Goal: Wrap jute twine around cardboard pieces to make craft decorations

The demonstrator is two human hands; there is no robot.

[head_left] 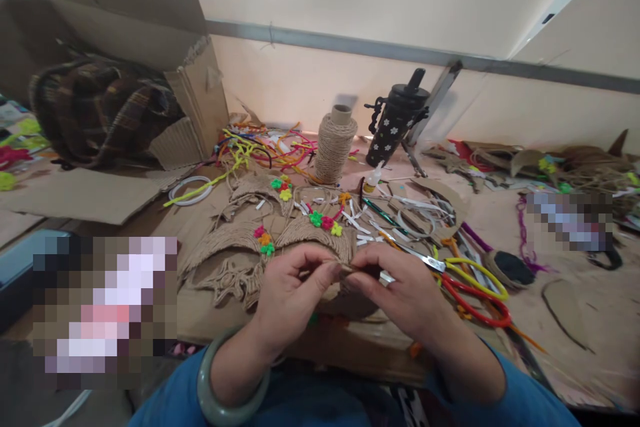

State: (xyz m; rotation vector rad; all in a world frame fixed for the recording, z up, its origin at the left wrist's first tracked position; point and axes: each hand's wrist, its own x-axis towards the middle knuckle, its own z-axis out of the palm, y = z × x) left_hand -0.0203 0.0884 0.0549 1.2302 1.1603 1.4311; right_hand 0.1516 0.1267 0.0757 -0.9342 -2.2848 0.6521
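My left hand [293, 293] and my right hand [400, 287] meet at the front of the work surface, thumbs and forefingers pinched together. Between the fingertips is a bit of brown twine [345, 269]; a brown piece [353, 303] shows just below, partly hidden by the hands. Beyond them lie twine-wrapped crescents [220, 243], some decorated with small bright flowers [326, 222]. Twine-covered star shapes [243, 283] lie beside my left hand. Scissors with red and yellow handles [480, 300] rest near my right wrist.
A twine spool [334, 147] and a black flowered tumbler [395, 123] stand at the back, near a small glue bottle [372, 180]. An open cardboard box [195, 100] holds plaid fabric. Colourful pipe cleaners [245, 150], a tape ring [189, 191] and paper scraps are scattered about.
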